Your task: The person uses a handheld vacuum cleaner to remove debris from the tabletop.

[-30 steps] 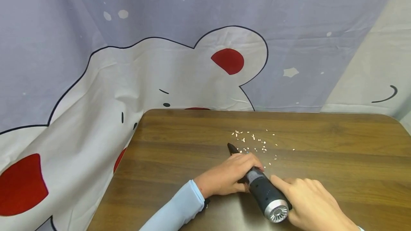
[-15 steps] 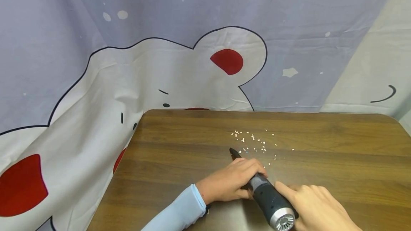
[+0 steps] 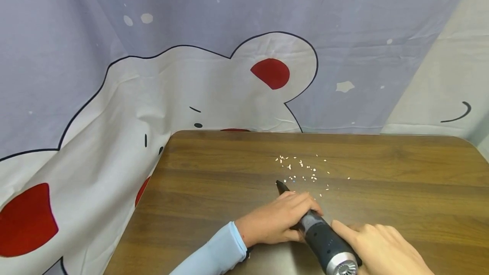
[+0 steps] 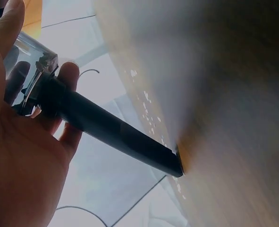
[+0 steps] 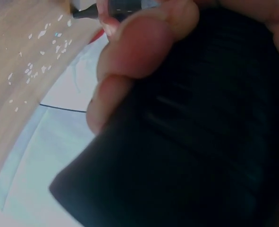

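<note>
A black handheld vacuum cleaner (image 3: 325, 241) with a silver vented end lies slanted between both hands in the head view. My left hand (image 3: 276, 220) holds its front part, at the clear dust cup (image 4: 31, 52) and the base of the long black nozzle (image 4: 120, 135). The nozzle's slanted tip is right at the tabletop, by the near left side of scattered small white bits (image 3: 289, 167). My right hand (image 3: 382, 247) grips the handle behind, fingers curled round the dark grip (image 5: 191, 132) in the right wrist view.
The wooden table (image 3: 214, 160) has rounded far corners. Behind it and along its left side hangs a grey-blue and white curtain (image 3: 183, 7) with cartoon shapes. A light blue sleeve (image 3: 215, 251) covers the left forearm.
Both hands have drawn the vacuum cleaner back toward the person and slightly right, its nozzle tip leaving the left edge of the white bits. The bits look much the same.
</note>
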Demonstrator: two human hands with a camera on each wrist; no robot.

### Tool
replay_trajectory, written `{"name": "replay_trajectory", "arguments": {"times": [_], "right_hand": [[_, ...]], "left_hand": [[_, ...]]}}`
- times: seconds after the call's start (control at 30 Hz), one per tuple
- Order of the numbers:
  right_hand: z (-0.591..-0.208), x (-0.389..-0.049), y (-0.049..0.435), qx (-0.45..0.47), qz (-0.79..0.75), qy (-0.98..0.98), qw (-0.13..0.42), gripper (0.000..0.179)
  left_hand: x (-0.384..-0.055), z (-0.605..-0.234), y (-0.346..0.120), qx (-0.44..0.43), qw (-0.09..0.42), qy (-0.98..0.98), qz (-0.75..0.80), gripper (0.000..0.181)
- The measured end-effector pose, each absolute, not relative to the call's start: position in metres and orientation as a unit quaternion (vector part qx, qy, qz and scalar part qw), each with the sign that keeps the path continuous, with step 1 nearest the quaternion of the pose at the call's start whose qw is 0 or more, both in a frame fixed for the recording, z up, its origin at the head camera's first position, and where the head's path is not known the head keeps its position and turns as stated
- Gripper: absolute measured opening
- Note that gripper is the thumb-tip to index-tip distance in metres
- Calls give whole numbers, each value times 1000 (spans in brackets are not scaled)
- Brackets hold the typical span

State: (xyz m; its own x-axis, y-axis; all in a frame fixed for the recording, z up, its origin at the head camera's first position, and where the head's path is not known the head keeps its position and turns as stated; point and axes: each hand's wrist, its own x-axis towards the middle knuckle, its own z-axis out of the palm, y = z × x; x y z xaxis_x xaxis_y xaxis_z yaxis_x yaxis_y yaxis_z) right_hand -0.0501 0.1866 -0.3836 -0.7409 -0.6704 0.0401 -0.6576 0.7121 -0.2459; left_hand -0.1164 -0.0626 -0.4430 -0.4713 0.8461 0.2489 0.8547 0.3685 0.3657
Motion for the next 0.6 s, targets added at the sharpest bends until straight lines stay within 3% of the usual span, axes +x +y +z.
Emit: {"name": "replay_trajectory", "arguments": {"times": [0.3,0.6], "right_hand": [[-379,-48,190,-357,-113,926,45,52],[-375,-38,193,-342,-101,934,15,56]], "left_hand": [[-113,-440,-59,-520,12,-823,-228,63],[-110,-441,-53,-543,21,-806,-235,62]]}}
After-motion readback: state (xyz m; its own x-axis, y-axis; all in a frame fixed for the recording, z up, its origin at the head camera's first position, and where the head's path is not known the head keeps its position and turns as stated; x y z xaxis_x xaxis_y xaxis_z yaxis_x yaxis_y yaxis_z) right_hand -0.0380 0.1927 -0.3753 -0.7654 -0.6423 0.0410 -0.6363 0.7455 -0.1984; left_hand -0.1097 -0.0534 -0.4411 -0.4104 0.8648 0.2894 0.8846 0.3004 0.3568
